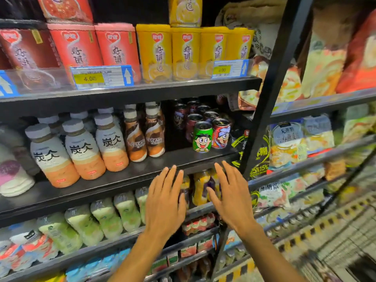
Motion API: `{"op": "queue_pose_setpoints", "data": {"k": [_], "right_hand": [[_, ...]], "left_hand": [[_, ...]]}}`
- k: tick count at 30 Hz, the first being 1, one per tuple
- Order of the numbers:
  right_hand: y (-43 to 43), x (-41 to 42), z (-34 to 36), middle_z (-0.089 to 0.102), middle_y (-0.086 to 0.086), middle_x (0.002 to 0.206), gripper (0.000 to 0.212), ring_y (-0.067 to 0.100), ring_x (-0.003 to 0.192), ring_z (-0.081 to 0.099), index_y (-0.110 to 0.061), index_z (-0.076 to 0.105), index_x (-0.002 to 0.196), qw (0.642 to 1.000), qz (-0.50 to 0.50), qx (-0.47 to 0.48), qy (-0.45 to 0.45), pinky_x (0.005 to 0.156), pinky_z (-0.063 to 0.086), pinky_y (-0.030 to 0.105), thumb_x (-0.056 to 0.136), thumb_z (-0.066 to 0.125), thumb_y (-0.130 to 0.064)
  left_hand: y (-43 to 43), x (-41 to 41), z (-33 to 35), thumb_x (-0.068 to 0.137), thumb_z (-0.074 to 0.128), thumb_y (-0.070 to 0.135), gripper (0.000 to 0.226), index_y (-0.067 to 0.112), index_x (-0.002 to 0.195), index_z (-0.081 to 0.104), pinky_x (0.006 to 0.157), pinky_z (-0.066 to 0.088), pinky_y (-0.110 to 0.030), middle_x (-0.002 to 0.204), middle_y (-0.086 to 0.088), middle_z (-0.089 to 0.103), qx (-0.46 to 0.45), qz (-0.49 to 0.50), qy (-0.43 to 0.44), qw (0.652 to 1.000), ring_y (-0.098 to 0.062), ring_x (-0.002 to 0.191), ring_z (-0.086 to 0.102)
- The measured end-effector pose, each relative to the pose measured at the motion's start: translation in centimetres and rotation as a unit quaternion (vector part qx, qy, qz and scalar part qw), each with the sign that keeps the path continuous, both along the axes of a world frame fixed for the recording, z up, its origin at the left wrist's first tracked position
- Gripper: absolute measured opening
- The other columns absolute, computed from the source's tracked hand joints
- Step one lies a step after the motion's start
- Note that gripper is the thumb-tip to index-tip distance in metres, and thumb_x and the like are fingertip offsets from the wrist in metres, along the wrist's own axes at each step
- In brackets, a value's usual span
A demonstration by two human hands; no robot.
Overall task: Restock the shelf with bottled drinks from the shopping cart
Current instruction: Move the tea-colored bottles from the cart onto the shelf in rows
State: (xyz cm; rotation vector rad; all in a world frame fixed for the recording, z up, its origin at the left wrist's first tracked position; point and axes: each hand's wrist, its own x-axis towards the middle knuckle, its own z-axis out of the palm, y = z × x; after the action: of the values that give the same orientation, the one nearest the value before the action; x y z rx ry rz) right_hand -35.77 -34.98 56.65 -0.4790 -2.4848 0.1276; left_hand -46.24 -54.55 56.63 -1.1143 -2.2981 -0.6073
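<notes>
My left hand (pixel 164 198) and my right hand (pixel 232 196) are raised side by side in front of the black middle shelf (pixel 122 180), fingers straight and spread, holding nothing. On that shelf stand white-capped latte bottles (pixel 83 149), two Nescafe bottles (pixel 145 135) and small cartoon cans, a green one (pixel 202 137) in front. A bare stretch of shelf lies just above my fingertips, below the cans. No shopping cart is clearly in view.
Red and yellow drink cups (pixel 154 51) fill the upper shelf behind price tags (pixel 101 77). Pale green bottles (pixel 105 218) line the shelf below. A black upright post (pixel 270 82) separates a snack rack (pixel 305 143) at right. Yellow-black striped floor marking (pixel 317 226) at lower right.
</notes>
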Motion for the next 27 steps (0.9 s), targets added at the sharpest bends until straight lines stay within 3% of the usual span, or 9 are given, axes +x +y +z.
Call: {"op": "queue_pose_setpoints", "data": {"k": [3,7,11,16,20,22,27], "right_hand": [[2.9,5.5,-2.7,0.031,0.009,0.168,0.075,0.033,0.153,0.032,-0.022,0.03,0.163,0.996,-0.075,-0.026,-0.034,0.122,0.036,0.051,0.103,0.033,-0.066],[6.3,13.6,-5.7,0.031,0.011,0.168,0.077,0.036,0.153,0.03,-0.022,0.031,0.163,0.982,-0.173,-0.041,-0.069,0.12,0.036,0.054,0.1,0.046,-0.063],[8.9,22.3,-8.0,0.031,0.01,0.169,0.083,0.035,0.155,0.026,-0.025,0.026,0.164,0.95,-0.278,-0.083,-0.114,0.121,0.036,0.057,0.097,0.057,-0.062],[12.0,33.0,-10.7,0.025,0.009,0.171,0.08,0.035,0.157,0.024,-0.028,0.024,0.164,0.905,-0.374,-0.151,-0.132,0.126,0.028,0.053,0.098,0.052,-0.063],[14.5,40.2,-13.3,0.029,0.012,0.169,0.083,0.039,0.154,0.03,-0.024,0.032,0.162,0.87,-0.436,-0.185,-0.138,0.123,0.032,0.057,0.093,0.064,-0.059],[15.5,43.0,-14.3,0.027,0.013,0.17,0.085,0.039,0.156,0.028,-0.025,0.03,0.162,0.852,-0.459,-0.207,-0.143,0.124,0.031,0.057,0.092,0.065,-0.058],[18.5,47.8,-16.8,0.018,0.008,0.173,0.09,0.035,0.158,0.02,-0.029,0.02,0.165,0.812,-0.502,-0.257,-0.154,0.127,0.023,0.05,0.093,0.061,-0.064]], "left_hand": [[3.6,2.4,-1.8,0.097,0.055,0.03,0.063,0.014,0.156,0.04,0.124,0.027,-0.05,0.165,-0.007,0.032,-0.026,-0.076,-0.023,0.996,-0.027,0.155,0.025],[9.4,6.4,-3.9,0.096,0.057,0.032,0.066,0.016,0.157,0.037,0.123,0.029,-0.05,0.166,-0.007,0.031,-0.067,-0.175,-0.04,0.981,-0.027,0.155,0.025],[16.7,11.0,-6.1,0.096,0.041,0.048,0.07,0.017,0.158,0.035,0.122,0.031,-0.05,0.166,-0.008,0.029,-0.161,-0.245,-0.052,0.954,-0.029,0.153,0.028],[25.8,19.2,-8.6,0.089,0.065,0.047,0.075,0.014,0.153,0.044,0.119,0.036,-0.052,0.159,-0.013,0.041,-0.22,-0.327,-0.06,0.917,-0.035,0.147,0.04],[31.9,25.6,-10.9,0.094,0.041,0.053,0.072,0.017,0.157,0.037,0.12,0.024,-0.049,0.161,-0.013,0.038,-0.241,-0.388,-0.07,0.887,-0.036,0.147,0.039],[34.5,28.3,-11.9,0.093,0.043,0.052,0.074,0.019,0.159,0.034,0.118,0.02,-0.046,0.162,-0.013,0.038,-0.256,-0.415,-0.077,0.87,-0.036,0.148,0.037],[40.6,32.8,-13.6,0.086,0.054,0.048,0.076,0.016,0.154,0.044,0.117,0.035,-0.049,0.159,-0.013,0.042,-0.304,-0.446,-0.066,0.839,-0.034,0.145,0.042]]}}
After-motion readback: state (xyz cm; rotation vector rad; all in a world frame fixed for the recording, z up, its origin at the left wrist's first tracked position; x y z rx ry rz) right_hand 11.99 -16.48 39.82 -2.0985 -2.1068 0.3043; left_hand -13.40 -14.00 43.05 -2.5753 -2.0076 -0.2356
